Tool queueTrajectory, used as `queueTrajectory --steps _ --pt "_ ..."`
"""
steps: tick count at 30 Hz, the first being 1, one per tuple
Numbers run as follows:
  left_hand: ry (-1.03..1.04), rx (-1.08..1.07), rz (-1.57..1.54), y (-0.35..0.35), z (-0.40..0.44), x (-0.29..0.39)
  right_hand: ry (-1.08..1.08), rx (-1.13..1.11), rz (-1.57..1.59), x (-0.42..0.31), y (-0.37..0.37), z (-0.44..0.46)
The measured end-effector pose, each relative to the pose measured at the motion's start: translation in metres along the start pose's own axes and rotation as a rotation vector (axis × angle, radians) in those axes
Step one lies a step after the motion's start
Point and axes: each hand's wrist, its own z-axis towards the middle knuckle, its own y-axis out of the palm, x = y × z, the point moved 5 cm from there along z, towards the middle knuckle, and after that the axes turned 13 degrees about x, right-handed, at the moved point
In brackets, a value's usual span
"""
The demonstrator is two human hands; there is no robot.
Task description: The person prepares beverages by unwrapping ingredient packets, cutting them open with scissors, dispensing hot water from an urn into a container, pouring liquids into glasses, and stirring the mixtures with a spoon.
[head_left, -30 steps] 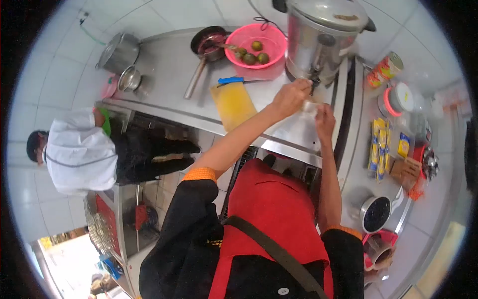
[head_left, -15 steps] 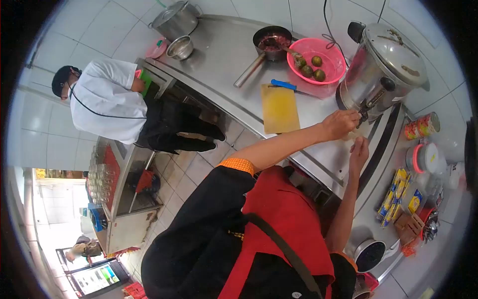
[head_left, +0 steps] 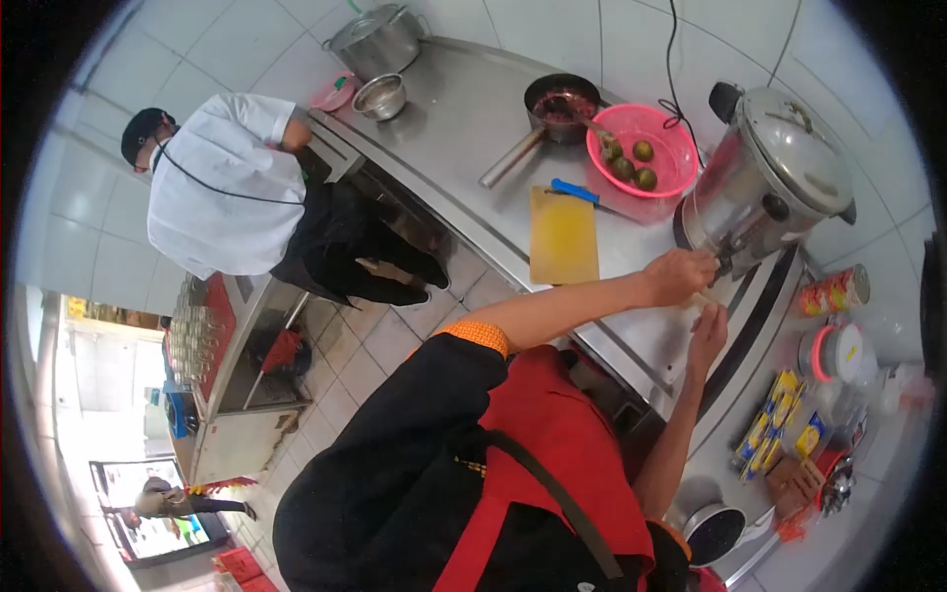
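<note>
My left hand (head_left: 683, 276) is closed at the front of a large steel urn (head_left: 760, 168). Its fingers are at the dark tap (head_left: 727, 259) low on the urn's side. Just below it, my right hand (head_left: 708, 335) is held with curled fingers. A small pale thing shows between the two hands, too unclear to name. Beside my left forearm lies a yellow cutting board (head_left: 563, 237), with a blue-handled knife (head_left: 575, 190) at its top edge. A pink basin (head_left: 651, 138) holding several green round fruits stands left of the urn.
A long-handled pan (head_left: 560, 104) with dark red contents sits behind the board. Farther along the steel counter are a metal bowl (head_left: 380, 99) and a pot (head_left: 375, 44). Cans (head_left: 835, 292) and yellow packets (head_left: 769, 424) lie at right. A person in white (head_left: 229, 187) stands at left.
My view has shifted slightly. My hands stay close to the urn's tap. The person in white has turned a little, and a green thing near their hands no longer shows. A distant person has moved.
</note>
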Motion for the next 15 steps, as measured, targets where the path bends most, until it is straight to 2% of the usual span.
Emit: queueTrajectory --steps 3,10,12,15 --pt "-0.070 -0.032 -0.081 0.004 -0.005 -0.002 0.010 0.052 0.036 -0.001 0.001 -0.001" --pt "-0.028 0.074 -0.073 0.004 -0.010 0.001 -0.062 0.036 0.019 -0.004 -0.002 -0.001" --pt "-0.060 -0.004 -0.096 0.014 -0.011 -0.005 -0.094 -0.009 0.003 -0.008 0.002 -0.002" --pt "-0.029 0.008 -0.073 0.002 -0.005 0.001 -0.029 0.007 0.013 -0.005 0.001 0.000"
